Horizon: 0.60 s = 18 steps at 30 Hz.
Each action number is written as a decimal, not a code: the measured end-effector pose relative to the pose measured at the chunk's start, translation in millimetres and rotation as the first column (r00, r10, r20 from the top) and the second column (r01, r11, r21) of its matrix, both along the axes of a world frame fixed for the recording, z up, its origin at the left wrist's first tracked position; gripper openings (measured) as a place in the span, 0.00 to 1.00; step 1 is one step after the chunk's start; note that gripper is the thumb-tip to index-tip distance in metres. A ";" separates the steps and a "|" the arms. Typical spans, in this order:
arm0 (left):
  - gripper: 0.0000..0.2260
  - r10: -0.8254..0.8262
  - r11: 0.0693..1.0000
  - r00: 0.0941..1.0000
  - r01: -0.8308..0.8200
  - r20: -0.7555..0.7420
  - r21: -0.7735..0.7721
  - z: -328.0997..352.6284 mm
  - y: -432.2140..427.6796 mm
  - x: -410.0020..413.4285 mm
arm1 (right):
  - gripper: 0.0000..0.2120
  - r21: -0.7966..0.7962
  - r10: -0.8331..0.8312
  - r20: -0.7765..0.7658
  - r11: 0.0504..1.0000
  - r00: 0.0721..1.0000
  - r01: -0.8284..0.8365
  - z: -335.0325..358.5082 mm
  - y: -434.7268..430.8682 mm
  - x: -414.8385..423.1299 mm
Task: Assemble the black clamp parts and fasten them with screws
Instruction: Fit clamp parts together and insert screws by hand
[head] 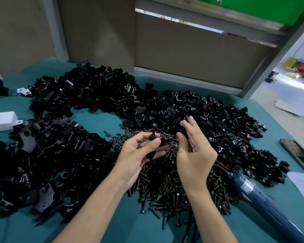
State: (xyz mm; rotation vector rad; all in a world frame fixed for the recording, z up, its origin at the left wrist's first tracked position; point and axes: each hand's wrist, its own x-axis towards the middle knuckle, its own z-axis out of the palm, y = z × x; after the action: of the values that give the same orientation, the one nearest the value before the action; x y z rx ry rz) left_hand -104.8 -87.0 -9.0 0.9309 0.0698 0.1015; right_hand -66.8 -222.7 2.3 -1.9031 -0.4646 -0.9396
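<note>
My left hand [139, 155] holds a black clamp piece [161, 146] over the screw pile, thumb and forefinger pinching a small dark part at its top. My right hand [194, 148] is just to the right, with a black clamp part [182, 131] gripped between its thumb and fingers. Beneath both hands lies a heap of dark screws [165, 181]. Loose black clamp parts [209, 120] are piled behind and to the right of the hands. More clamp pieces [42, 155] lie at the left.
A blue electric screwdriver [256, 192] lies at the lower right, beside the screws. A white box [2, 121] sits at the left edge. A flat dark tray [298, 155] lies at the right on the teal tabletop [98, 120]. Brown panels stand behind the table.
</note>
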 end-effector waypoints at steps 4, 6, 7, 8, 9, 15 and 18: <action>0.26 -0.011 0.998 1.000 0.011 -0.005 0.059 1.6 0.0 -2.2 | 0.15 -0.127 0.096 0.197 0.989 0.976 -0.072 -3.6 12.0 -8.6; 0.23 0.007 1.000 1.000 -0.007 0.017 0.023 3.2 2.4 -3.8 | 0.15 -0.152 0.160 0.187 0.980 0.969 -0.132 -5.3 11.5 -9.2; 0.21 0.015 1.000 1.000 -0.015 0.024 -0.003 4.1 3.3 -4.9 | 0.15 -0.157 0.200 0.167 0.972 0.966 -0.174 -6.0 9.9 -9.1; 0.20 0.021 1.000 0.999 -0.020 0.029 -0.021 5.0 4.1 -5.8 | 0.15 -0.152 0.245 0.137 0.963 0.960 -0.224 -6.4 8.4 -9.3; 0.19 0.025 0.999 0.999 -0.025 0.031 -0.028 5.4 4.5 -6.3 | 0.14 -0.127 0.289 0.097 0.953 0.952 -0.276 -6.2 7.3 -9.9; 0.12 0.054 0.999 0.994 -0.054 0.097 -0.003 3.8 1.3 -4.9 | 0.09 0.163 0.391 -0.213 0.918 0.896 -0.362 -2.6 6.4 -11.4; 0.12 0.086 0.996 0.991 -0.090 0.107 0.030 1.3 3.4 -3.2 | 0.11 0.323 0.515 -0.398 0.853 0.759 -0.410 2.2 3.7 -6.9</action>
State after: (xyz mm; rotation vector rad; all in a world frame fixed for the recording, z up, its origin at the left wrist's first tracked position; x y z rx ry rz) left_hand -108.1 -83.6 -7.6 0.9559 0.0110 0.2342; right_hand -73.7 -219.0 4.5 -1.6241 -0.4848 -0.1657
